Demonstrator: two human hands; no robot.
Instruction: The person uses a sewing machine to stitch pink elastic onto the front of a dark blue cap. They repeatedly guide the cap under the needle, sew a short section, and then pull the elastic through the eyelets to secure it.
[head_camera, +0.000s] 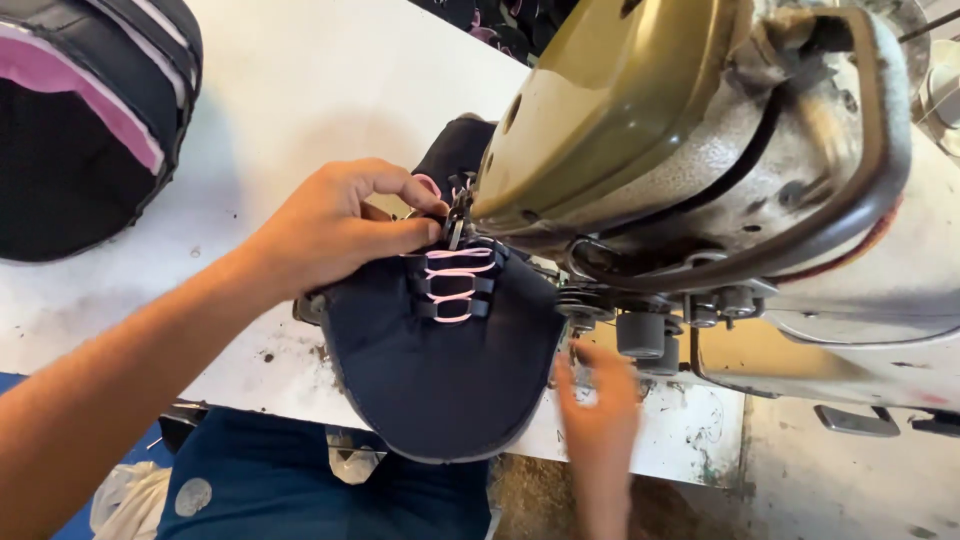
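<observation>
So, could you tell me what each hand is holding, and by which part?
The left hand pinches the dark shoe upper at its top edge, beside the pink laces under the sewing machine. The right hand is blurred below; its hold cannot be told.

Camera: on my head, looking steeply down.
Range: close over the bench (300, 90) near edge.
Views: one only.

Both arms are bare to the frame edge — no sleeves, watch or rings. The left hand (335, 225) shows short nails; the right hand (598, 405) is blurred — dark blue clothing covers the lap
</observation>
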